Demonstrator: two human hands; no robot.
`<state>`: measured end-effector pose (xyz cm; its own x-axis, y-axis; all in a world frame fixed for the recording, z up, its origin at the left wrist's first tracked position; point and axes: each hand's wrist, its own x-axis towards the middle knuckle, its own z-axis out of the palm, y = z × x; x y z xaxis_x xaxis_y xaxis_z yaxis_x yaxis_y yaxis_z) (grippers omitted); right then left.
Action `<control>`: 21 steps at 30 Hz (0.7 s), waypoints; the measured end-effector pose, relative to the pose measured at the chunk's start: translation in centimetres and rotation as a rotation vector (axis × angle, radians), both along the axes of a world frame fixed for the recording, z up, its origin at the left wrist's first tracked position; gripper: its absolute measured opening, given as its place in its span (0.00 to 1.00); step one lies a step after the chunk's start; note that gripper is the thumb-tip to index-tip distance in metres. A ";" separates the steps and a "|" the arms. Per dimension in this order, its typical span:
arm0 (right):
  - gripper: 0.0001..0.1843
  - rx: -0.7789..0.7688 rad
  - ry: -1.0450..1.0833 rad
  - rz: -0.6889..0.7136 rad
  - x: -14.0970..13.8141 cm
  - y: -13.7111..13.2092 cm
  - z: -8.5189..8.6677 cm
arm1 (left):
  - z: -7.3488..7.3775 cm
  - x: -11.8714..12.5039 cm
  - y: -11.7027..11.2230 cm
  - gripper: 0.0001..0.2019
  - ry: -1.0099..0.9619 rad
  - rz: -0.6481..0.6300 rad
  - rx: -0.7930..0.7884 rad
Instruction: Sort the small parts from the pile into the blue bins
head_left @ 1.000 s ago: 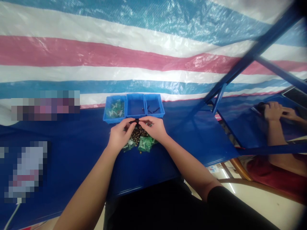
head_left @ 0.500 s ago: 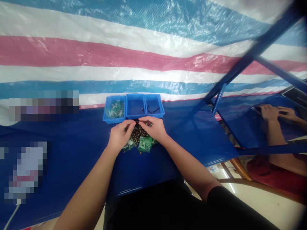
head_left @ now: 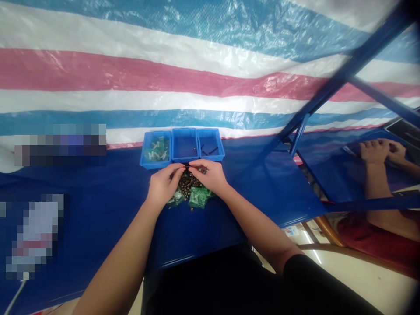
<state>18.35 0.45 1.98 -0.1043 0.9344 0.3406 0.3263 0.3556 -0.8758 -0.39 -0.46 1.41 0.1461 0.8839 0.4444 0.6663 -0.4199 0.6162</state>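
My left hand [head_left: 164, 183] and my right hand [head_left: 211, 176] meet fingertip to fingertip, both pinched closed. Between them is a small dark piece [head_left: 187, 166], too tiny to name and mostly covered by my fingers. Beneath the hands lies a heap of small brass-coloured metal parts [head_left: 187, 183]. Against its near side rest a green-printed plastic packet [head_left: 198, 197] and a clear packet [head_left: 177, 199]. Just beyond my fingers stand three blue bins: the left bin [head_left: 141, 151] holds small packets, the middle bin [head_left: 184, 142] one tiny part, the right bin [head_left: 222, 146] several thin dark pieces.
Striped plastic sheeting [head_left: 164, 74] hangs behind the blue table [head_left: 108, 210]. A blue metal frame [head_left: 328, 94] slants up on the right. Beyond it another person's hands [head_left: 376, 151] work at a surface. Blurred-out items sit on the left, one with a white cable [head_left: 16, 297].
My hands stay pinched together over the heap with barely any shift. At the far right, the other person's hands have moved slightly.
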 end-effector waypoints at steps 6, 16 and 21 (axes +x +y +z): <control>0.12 0.006 0.009 -0.011 0.0 0.0 -0.1 | 0.0 0.1 -0.1 0.14 0.004 0.033 -0.016; 0.13 0.010 -0.001 0.006 -0.1 -0.1 0.0 | 0.1 0.1 -0.1 0.12 -0.003 0.010 -0.004; 0.13 0.027 -0.004 -0.001 -0.1 -0.1 -0.1 | 0.2 0.1 -0.2 0.14 -0.003 0.005 -0.029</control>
